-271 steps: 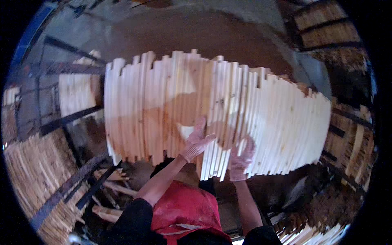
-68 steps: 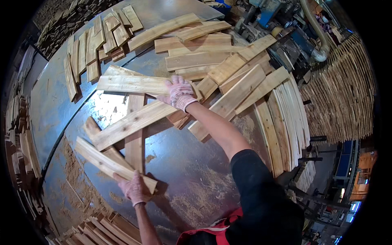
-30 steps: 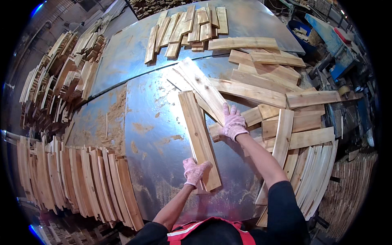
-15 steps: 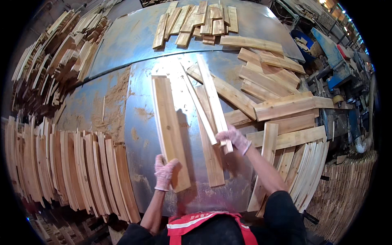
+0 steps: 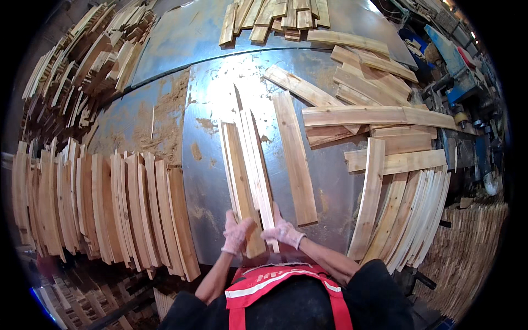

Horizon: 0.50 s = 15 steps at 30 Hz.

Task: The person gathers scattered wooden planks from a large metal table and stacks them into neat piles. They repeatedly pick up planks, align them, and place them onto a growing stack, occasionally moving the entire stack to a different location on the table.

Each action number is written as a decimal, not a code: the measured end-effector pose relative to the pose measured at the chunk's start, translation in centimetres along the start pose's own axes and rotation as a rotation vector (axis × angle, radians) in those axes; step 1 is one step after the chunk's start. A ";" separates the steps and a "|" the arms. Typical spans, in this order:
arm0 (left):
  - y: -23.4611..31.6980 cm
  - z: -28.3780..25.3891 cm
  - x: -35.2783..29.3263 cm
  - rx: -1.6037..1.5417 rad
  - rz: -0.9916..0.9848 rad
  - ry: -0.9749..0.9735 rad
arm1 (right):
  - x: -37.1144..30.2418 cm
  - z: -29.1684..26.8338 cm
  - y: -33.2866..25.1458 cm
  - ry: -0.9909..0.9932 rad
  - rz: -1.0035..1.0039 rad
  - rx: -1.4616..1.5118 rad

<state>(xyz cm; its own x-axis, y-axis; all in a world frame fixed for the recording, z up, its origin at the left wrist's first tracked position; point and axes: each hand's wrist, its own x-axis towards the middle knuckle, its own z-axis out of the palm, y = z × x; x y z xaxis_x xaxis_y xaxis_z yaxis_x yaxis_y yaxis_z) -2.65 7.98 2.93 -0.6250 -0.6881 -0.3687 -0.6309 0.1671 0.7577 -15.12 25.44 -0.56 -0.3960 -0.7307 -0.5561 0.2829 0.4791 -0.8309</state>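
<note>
Both my hands wear pale knitted gloves and meet close together near the table's front edge. My left hand [image 5: 237, 234] is closed round the near end of a wooden board [image 5: 240, 184] that stands partly on edge. Pressed close along its right side are narrow, bright wooden boards [image 5: 257, 173], seen edge-on, with my right hand [image 5: 283, 232] closed round their near ends. To the right, a single wooden board [image 5: 295, 157] lies flat on the metal table [image 5: 206, 231], touched by neither hand. Glare hides the far tips of the held boards.
Boards stand packed in a row [image 5: 110, 209] at the left, with another stack [image 5: 88, 60] behind. Loose boards [image 5: 379, 115] lie crisscrossed at the right beside blue machinery [image 5: 448, 60]. More short boards [image 5: 275, 19] lie at the far side. Sawdust [image 5: 170, 115] covers part of the table.
My right hand has moved left with its narrow boards, bringing them against the board in my left hand. The left-hand board has turned more onto its edge. The view has shifted slightly.
</note>
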 end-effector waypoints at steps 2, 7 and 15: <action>-0.6 -0.8 -2.4 -0.027 -0.027 -0.072 | -2.2 0.6 -0.7 -0.080 -0.074 0.056; -1.1 -0.6 -2.6 -0.156 -0.133 -0.080 | -0.9 -0.4 -3.0 -0.046 0.028 -0.795; 6.7 0.0 13.8 -0.522 0.007 -0.038 | 7.6 -8.5 -6.0 0.801 0.137 -0.882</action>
<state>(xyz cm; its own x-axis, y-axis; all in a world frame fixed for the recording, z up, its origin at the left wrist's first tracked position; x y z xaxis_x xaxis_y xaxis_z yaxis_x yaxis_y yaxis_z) -15.50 -0.37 2.89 -0.6510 -0.6602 -0.3745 -0.3196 -0.2091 0.9242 -27.32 21.13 0.06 -0.9290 -0.2873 -0.2331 -0.2073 0.9261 -0.3153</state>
